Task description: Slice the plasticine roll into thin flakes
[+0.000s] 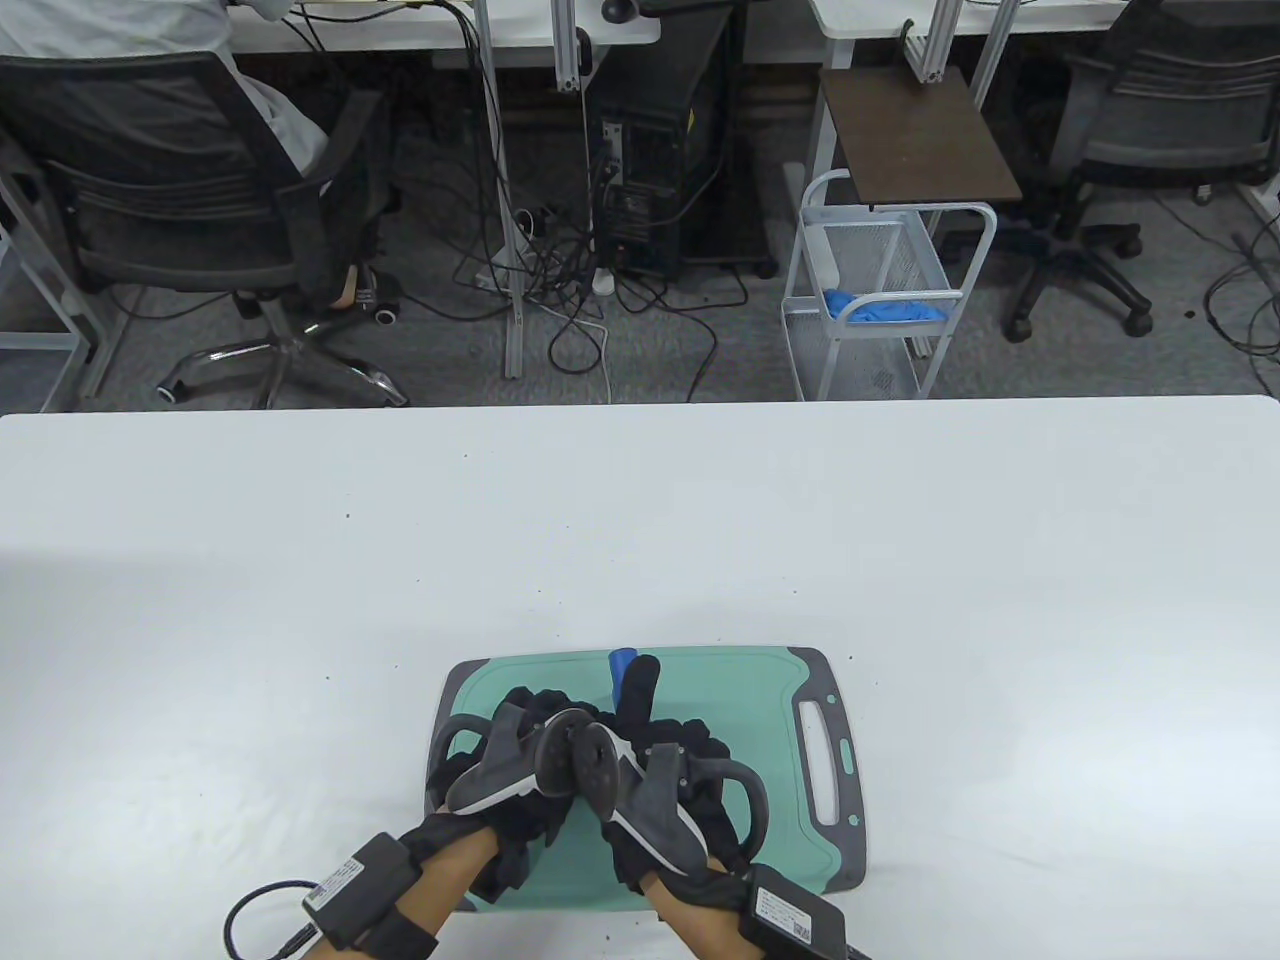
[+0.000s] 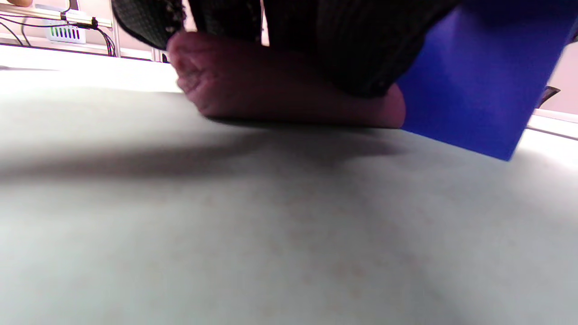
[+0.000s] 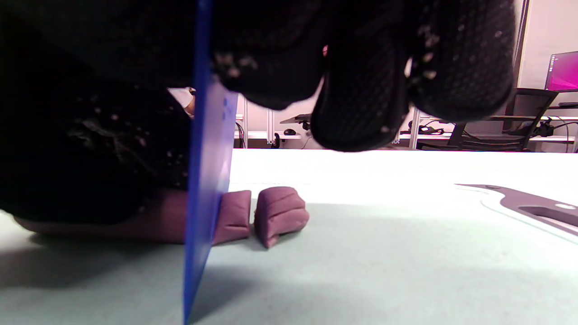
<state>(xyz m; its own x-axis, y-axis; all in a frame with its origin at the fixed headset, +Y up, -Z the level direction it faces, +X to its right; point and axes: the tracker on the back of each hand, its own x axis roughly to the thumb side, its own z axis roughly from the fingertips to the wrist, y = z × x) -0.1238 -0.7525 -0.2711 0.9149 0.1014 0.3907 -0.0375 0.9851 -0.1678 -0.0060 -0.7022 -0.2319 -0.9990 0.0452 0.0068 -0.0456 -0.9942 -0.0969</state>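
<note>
Roll: plasticine roll (image 3: pixel 171 223) lies near the cutting board's (image 1: pixel 800 800) near-left part, cut pieces (image 3: pixel 280 214) just beside.
Blade: blue blade (image 3: pixel 203 189) upright, through the roll.
Left hand (image 1: pixel 520 770): presses the roll.
Right hand (image 1: pixel 670 790): grips the blade.

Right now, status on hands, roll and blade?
Left hand presses roll onto cutting board. Right hand holds blue blade down in roll. Cut pieces beside blade. No obstruction seen.

Evenly and brightly lit from above in the table view, with soft shadows under both hands and mild bending at the edges. Dim and blurred up close in both wrist views; blown-out white on the far table (image 3: pixel 406 167); gloved fingers (image 3: pixel 361 90) nearly black, underexposed.
</note>
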